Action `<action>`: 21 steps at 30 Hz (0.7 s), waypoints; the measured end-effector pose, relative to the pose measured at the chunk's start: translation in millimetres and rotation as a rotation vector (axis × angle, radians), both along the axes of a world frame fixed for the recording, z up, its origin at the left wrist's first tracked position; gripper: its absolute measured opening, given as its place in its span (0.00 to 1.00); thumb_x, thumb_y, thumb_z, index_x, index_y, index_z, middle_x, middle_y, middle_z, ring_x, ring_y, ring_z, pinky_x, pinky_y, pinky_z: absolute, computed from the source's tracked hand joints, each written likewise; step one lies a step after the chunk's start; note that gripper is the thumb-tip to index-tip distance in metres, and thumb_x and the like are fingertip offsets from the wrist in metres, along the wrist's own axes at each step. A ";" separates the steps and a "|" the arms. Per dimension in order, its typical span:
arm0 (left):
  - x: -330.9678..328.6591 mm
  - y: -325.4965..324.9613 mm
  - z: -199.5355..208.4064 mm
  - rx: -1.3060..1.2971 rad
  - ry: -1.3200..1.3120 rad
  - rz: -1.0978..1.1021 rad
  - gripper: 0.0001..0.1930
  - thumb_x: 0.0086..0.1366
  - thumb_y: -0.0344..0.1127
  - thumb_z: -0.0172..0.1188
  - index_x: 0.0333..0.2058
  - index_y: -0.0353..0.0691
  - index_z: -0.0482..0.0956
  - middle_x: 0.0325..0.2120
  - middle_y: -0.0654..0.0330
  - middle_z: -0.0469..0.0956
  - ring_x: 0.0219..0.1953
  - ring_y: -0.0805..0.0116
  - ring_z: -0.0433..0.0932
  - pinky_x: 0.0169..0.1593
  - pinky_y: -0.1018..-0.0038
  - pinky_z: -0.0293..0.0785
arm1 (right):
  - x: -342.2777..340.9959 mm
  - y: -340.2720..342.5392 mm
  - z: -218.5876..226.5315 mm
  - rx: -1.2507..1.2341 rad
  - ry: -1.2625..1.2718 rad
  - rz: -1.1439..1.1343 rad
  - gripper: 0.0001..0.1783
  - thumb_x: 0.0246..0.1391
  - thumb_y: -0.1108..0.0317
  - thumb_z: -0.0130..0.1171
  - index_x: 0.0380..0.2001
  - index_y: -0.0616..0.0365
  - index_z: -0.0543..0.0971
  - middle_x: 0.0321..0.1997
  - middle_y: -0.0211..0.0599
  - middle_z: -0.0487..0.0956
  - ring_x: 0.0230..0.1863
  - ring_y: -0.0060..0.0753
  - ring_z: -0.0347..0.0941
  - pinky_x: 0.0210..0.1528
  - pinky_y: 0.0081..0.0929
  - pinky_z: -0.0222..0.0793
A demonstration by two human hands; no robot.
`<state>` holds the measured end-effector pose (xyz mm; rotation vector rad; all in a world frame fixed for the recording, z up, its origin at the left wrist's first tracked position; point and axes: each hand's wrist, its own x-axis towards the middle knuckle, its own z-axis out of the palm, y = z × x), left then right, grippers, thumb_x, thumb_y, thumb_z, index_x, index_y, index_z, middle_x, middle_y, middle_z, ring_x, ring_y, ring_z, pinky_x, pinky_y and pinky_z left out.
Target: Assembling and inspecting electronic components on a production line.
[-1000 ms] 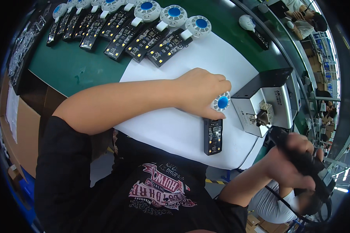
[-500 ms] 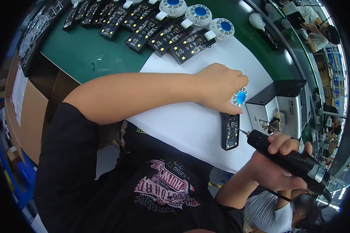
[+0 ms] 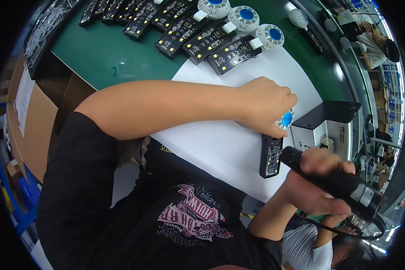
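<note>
My left hand [image 3: 266, 105] is closed around a device with a round white head with a blue centre [image 3: 287, 119]. Below that hand, the device's black rectangular body with its circuit board [image 3: 272, 157] lies on white paper [image 3: 202, 144]. My right hand [image 3: 308, 193] grips a black electric screwdriver [image 3: 351, 189] by its barrel. The tool's front end reaches the right edge of the circuit board, and its tip is too blurred to tell whether it touches a screw. A cable runs from the tool's rear.
Several similar black devices [image 3: 234, 54] with white heads lie in a row on the green table [image 3: 94, 58]. Right of my left hand stands a metal box-shaped unit with a black top plate [image 3: 328, 112]. A tray of clear parts [image 3: 47, 31] is at far left. Other people sit nearby.
The screwdriver has tilted and come closer to the circuit board, its front end now at the board's edge. My left hand still holds the device. The whole view has shifted slightly.
</note>
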<state>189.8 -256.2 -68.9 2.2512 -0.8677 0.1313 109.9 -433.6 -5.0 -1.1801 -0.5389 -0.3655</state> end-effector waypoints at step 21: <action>-4.0 3.3 4.8 -0.011 0.044 0.051 0.30 0.52 0.58 0.69 0.37 0.33 0.75 0.33 0.48 0.80 0.34 0.46 0.82 0.40 0.57 0.77 | 6.0 -64.1 40.7 -0.050 -0.003 -0.088 0.48 0.56 0.23 0.46 0.57 0.59 0.68 0.31 0.41 0.75 0.26 0.34 0.69 0.36 0.34 0.66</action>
